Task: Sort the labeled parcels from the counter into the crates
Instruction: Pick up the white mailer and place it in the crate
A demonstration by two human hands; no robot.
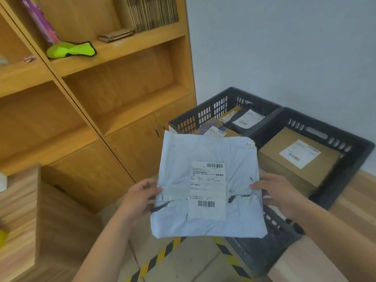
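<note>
I hold a flat white poly-mailer parcel (209, 184) up in front of me, its shipping label (207, 188) with two barcodes facing me. My left hand (140, 197) grips its left edge and my right hand (278, 192) grips its right edge. Behind it stand two black plastic crates. The far-left crate (205, 112) holds several labeled parcels, among them a dark mailer (244, 120). The right crate (345, 171) holds a brown cardboard box (293, 159) with a white label. The parcel hides part of both crates.
A wooden shelving unit (114, 82) with cabinet doors fills the left and centre. A wood-grain counter corner (22, 210) is at the lower left. Yellow-and-black hazard tape (160, 255) runs across the tiled floor below. The crates rest on a light wooden surface (350, 206).
</note>
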